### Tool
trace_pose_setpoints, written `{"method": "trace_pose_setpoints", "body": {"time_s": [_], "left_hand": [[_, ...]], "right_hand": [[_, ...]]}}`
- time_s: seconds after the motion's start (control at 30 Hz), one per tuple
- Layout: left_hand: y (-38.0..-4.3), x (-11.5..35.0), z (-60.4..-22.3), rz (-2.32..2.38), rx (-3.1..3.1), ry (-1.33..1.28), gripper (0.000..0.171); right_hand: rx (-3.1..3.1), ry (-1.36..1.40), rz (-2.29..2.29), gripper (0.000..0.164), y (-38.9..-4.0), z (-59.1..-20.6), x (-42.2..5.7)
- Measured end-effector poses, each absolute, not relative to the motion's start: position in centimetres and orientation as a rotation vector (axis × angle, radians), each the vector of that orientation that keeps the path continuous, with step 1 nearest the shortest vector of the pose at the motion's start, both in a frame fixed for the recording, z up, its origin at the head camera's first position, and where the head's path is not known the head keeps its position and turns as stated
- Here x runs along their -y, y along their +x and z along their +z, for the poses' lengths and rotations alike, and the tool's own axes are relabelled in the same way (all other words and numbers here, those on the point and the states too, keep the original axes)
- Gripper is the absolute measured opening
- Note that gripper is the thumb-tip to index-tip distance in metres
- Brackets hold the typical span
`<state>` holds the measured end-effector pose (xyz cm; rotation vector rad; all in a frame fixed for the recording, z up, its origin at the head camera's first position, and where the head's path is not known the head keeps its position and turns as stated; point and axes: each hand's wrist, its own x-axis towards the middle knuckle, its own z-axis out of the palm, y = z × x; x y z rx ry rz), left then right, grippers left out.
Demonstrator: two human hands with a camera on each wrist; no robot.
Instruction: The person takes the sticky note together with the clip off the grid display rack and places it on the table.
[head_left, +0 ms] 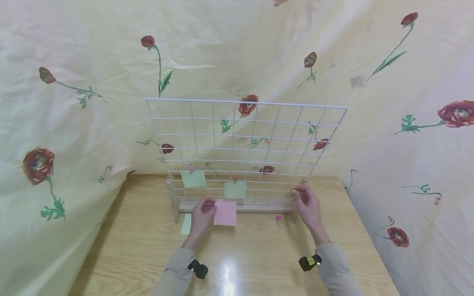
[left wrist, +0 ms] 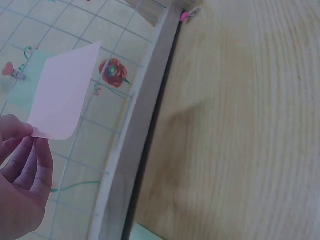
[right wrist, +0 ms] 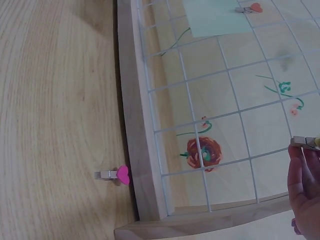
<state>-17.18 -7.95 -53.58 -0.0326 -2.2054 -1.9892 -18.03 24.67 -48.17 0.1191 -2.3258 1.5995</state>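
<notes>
My left hand (head_left: 201,216) pinches a square pink paper note (head_left: 225,213) by its left edge, holding it in front of the lower part of a white wire grid (head_left: 212,102). Between the fingertips of my right hand (head_left: 308,205) is a small wooden clothespin (right wrist: 302,141) with a yellow decoration, near the grid's lower right side. Two pale green notes, one on the left (head_left: 193,179) and one near the middle (head_left: 235,190), hang on the grid. A red heart clothespin (right wrist: 256,8) clips the middle one; a pink-topped clothespin (head_left: 191,167) is on the other.
The grid stands in a wooden base (head_left: 259,211) on a wood-grain table (head_left: 255,255). A pink heart clothespin (head_left: 278,218) lies before the base at right, and a green note (head_left: 186,224) lies at left. Flowered cloth (head_left: 92,131) surrounds the table's back and sides.
</notes>
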Motion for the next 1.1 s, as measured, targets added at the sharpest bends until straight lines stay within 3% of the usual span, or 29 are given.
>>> {"method": "trace_pose_setpoints", "body": {"time_s": [0.3, 0.67, 1.1], "left_hand": [[-18.2, 9.1, -58.5, -1.959, 2.231, 0.011, 0.018], [-18.0, 9.7, -59.8, -1.948, 2.286, 0.095, 0.019], [-18.1, 10.3, -61.0, -1.933, 2.361, 0.106, 0.019]], "right_hand": [[2.333, 0.093, 1.564, 0.022, -19.2, -51.9, -26.2], [2.462, -0.011, 1.469, 0.023, -18.8, -53.7, -26.6], [2.563, 0.063, 1.419, 0.02, -18.9, -56.6, -26.3]]}}
